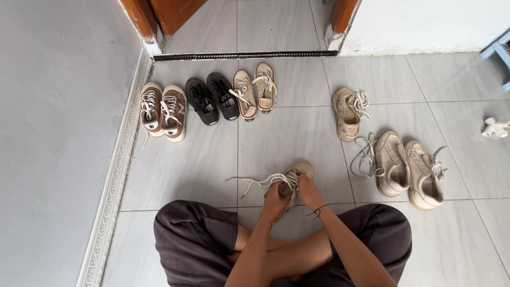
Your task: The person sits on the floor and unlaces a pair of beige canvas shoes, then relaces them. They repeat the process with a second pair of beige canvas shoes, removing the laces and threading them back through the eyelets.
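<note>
You sat cross-legged, both your left hand (274, 201) and right hand (308, 188) gripping the beige sneaker (295, 178) by its laces (260, 181), near your lap for reach.

Floor: grey tiled floor (297, 138) | far edge by the door threshold: brown sneakers (163, 110), black sneakers (212, 99), cream high-tops (254, 92) | right: single beige sneaker (347, 112), beige sneaker pair (408, 168), white pipe fitting (495, 128) at right edge | near me: beige sneaker (295, 178) at my crossed legs (196, 242).
</note>
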